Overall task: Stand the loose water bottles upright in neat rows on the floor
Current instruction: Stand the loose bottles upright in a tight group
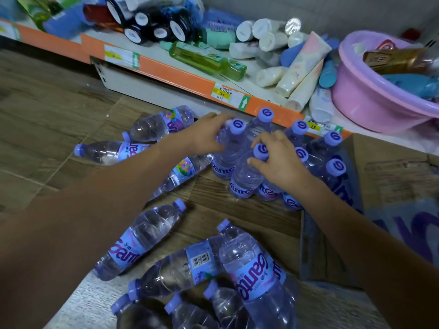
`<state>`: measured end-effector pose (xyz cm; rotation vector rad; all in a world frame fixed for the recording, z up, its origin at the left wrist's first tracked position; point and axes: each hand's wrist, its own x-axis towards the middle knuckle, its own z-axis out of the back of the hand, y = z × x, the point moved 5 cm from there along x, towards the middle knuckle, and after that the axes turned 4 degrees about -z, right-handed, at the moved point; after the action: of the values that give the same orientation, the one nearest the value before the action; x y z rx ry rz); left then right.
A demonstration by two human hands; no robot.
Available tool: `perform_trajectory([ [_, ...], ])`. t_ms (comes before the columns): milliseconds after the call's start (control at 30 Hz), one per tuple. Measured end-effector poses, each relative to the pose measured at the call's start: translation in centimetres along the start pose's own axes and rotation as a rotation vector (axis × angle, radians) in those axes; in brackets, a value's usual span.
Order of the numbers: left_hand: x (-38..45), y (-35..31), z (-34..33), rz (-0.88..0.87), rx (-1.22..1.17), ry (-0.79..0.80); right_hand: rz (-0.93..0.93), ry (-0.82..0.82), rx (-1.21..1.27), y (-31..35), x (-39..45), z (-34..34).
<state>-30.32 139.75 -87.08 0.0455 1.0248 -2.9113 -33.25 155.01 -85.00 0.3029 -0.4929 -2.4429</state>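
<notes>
Here, both arms outstretched, left hand (pixel 206 136) and right hand (pixel 280 157) around upright bottles (pixel 240 160).

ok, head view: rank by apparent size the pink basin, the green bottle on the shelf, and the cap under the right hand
1. pink basin, though partly cut off at the frame edge
2. green bottle, lying on the shelf
3. cap, pinched by the right hand

Apparent size only; the wide lens distorts.

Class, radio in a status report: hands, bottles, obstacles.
Left hand grips upright bottle; right hand pinches neighbour's cap. Many loose bottles lying down. Cardboard box crowds the right.
</notes>
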Motion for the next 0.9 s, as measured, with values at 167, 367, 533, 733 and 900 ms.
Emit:
perform_trajectory([
  [167, -3.1, 7.5, -2.6, 0.405, 0.242, 0.044, -0.012, 0.006, 0.055, -0.3, 0.3, -0.2],
  [367, -7.3, 10.6, -4.8, 0.404, 0.763, 0.228, -0.023, -0.017, 0.103, -0.6, 0.4, -0.3],
  [533, -7.2, 10.5, -4.0, 0.388, 0.676, 0.213, -0.035, -0.013, 0.125, -0.5, 0.3, -0.3],
  [733, -3.3, 9.0, -2.8, 0.372, 0.214, 0.051, -0.041, -0.008, 0.126, -0.5, 0.4, -0.4],
  [900, 0.6, 7.3, -5.0, 0.33, 0.327, 0.172, -0.022, -0.026, 0.141, -0.7, 0.5, -0.6],
])
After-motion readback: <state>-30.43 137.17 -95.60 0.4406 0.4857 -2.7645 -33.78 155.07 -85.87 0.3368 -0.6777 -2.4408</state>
